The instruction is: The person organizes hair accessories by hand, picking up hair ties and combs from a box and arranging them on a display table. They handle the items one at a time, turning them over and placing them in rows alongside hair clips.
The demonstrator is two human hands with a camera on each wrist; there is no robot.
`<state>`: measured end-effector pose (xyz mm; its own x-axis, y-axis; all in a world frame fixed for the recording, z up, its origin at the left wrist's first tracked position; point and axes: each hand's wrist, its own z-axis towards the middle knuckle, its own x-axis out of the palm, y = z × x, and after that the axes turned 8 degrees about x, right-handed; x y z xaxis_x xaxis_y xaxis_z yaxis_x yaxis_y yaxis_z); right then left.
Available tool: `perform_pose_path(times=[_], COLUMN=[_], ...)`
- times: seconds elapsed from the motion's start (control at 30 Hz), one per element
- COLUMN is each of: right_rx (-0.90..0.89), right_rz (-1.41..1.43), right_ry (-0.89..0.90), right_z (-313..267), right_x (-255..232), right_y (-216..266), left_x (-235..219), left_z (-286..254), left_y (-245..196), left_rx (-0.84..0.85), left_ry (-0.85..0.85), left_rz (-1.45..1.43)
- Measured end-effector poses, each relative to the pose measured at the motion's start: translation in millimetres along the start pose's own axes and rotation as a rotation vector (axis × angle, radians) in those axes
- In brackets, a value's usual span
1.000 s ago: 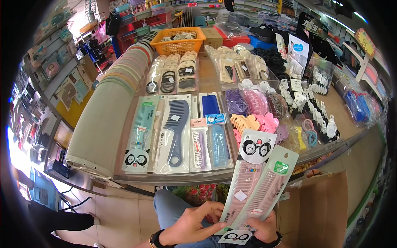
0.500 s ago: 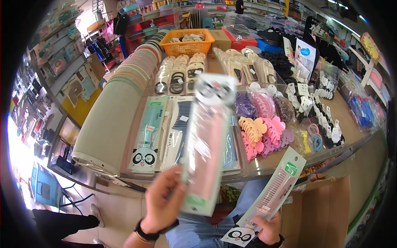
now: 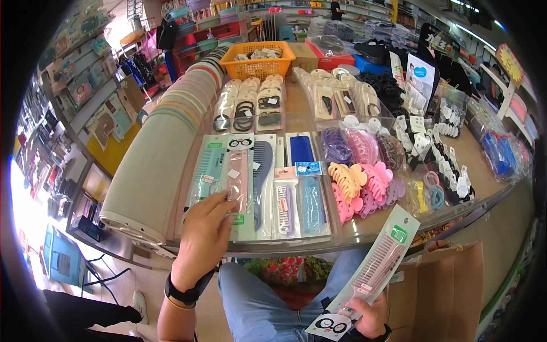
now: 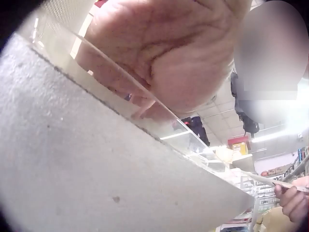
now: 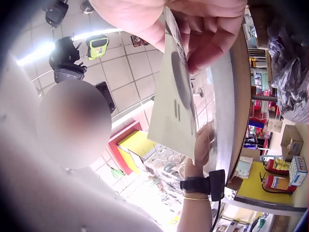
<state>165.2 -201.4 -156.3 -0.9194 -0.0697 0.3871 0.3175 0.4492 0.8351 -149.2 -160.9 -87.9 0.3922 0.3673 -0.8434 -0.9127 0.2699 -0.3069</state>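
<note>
In the head view, a pink comb in a panda-faced packet point(image 3: 235, 174) lies in the clear display tray, partly over a green comb packet point(image 3: 208, 165) and a large blue-grey comb point(image 3: 264, 157). My left hand point(image 3: 206, 228) reaches over the tray's front edge, its fingertips touching the lower part of that pink comb's packet. Low on the right, my right hand point(image 3: 370, 314) pinches a second packaged pink comb point(image 3: 379, 256) near its panda-faced end, with the green label pointing up and away. The right wrist view shows the packet's pale back point(image 5: 169, 111) between thumb and fingers.
Beside the combs lie smaller packaged combs point(image 3: 312, 205) and claw clips point(image 3: 347, 182). A rolled mat point(image 3: 142, 165) borders the tray at left. Carded hair ties point(image 3: 245, 111) and an orange basket point(image 3: 259, 67) stand behind. An open cardboard box point(image 3: 439, 290) sits at lower right.
My left hand took one pink comb packet from beside the other, swung it left and laid it in the tray. The right hand keeps its comb at nearly the same place.
</note>
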Motion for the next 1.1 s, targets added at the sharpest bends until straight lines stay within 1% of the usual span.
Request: perform_pose_path(times=[0.03, 0.1, 0.23, 0.3, 0.33, 0.4, 0.43, 0.5, 0.57, 0.6, 0.67, 0.7, 0.77, 0.8, 0.87, 0.9, 0.93, 1.0, 1.03, 1.07, 1.1], right_rx=[0.001, 0.001, 0.021, 0.04, 0.039, 0.033, 0.033, 0.001, -0.006, -0.014, -0.02, -0.025, -0.027, -0.025, -0.034, -0.041, -0.04, -0.019, -0.017, -0.04, -0.063], right_rz=[-0.001, 0.004, 0.035, 0.023, 0.023, 0.012, 0.012, -0.004, -0.014, -0.024, 0.004, 0.032, -0.011, -0.051, -0.095, -0.139, -0.139, -0.081, -0.083, -0.032, 0.019], right_ry=[0.0, 0.004, 0.032, 0.061, 0.061, 0.073, 0.071, 0.085, 0.104, 0.124, 0.129, 0.138, 0.149, 0.161, 0.169, 0.176, 0.179, 0.172, 0.181, 0.24, 0.297], right_z=[0, 0, 3, 5, 4, 3, 2, 2, 1, 1, 0, -1, -1, -1, 0, -1, -2, -3, -1, 3, 6], right_x=[0, 0, -6, -13, -13, -11, -10, -7, -7, -6, -4, -3, -3, -3, -5, -5, -3, 5, 3, -2, -4], right_y=[0, -2, -11, -19, -18, -18, -18, -16, -15, -14, -12, -11, -10, -10, -13, -15, -13, -10, -12, -16, -19], left_x=[0, 1, 4, 6, 8, 14, 19, 26, 42, 47, 37, 38, 43, 47, 51, 48, 51, 61, 57, 52, 48], left_z=[0, 1, 1, 1, -1, -8, -14, -26, -41, -47, -44, -46, -59, -64, -65, -68, -71, -82, -79, -75, -77], left_y=[-3, -14, -16, -19, -23, -37, -48, -70, -84, -89, -105, -107, -112, -113, -115, -114, -112, -106, -105, -103, -97], left_rx=[-0.001, 0.029, 0.013, 0.036, 0.038, 0.108, 0.184, 0.303, 0.288, 0.287, 0.227, 0.23, -0.078, -0.075, -0.156, -0.137, -0.139, -0.089, -0.05, -0.01, -0.08], left_ry=[0.0, 0.025, 0.021, -0.053, -0.054, -0.185, -0.221, -0.096, -0.023, -0.019, 0.045, 0.044, 0.25, 0.248, 0.41, 0.511, 0.509, 0.508, 0.352, 0.196, 0.093], left_rz=[-0.001, 0.121, 0.072, 0.076, 0.076, -0.05, -0.051, -0.286, -0.565, -0.62, -0.708, -0.71, -1.022, -1.02, -1.042, -0.935, -0.933, -0.886, -0.889, -0.888, -0.878])
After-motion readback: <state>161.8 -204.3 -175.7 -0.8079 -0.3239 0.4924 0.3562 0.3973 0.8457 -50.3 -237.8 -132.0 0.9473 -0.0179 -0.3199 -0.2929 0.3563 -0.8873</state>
